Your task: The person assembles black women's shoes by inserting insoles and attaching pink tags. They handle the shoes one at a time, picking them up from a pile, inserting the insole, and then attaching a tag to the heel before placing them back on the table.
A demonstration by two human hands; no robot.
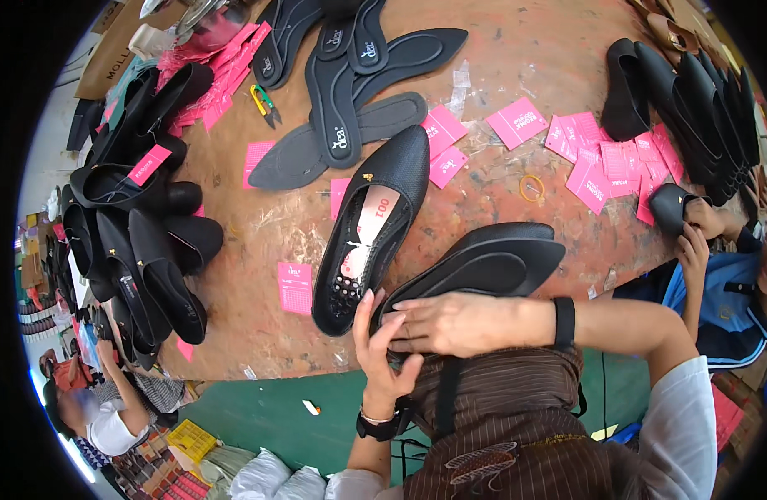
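Close in front of me lies a black pointed flat shoe (504,231), tilted, its toe to the right. A black padded insole (475,273) shows along its near side; I cannot tell how far it sits inside. My right hand (442,325) reaches across from the right, its fingers curled over the heel end. Around the same heel is my left hand (383,354), thumb and fingers bent against it. The exact grip is partly hidden. Just beyond my left fingertips, a second black flat shoe (407,171) lies sole down, its pale inner bottom and a dotted heel pad exposed.
Loose black insoles (323,108) pile up at the far middle, beside green-yellow thread snips (265,104). Pink tags (517,122) scatter over the worn table (250,250). Black shoes (162,275) crowd the left side; others (675,108) stand far right, where another person's hands (700,229) hold one.
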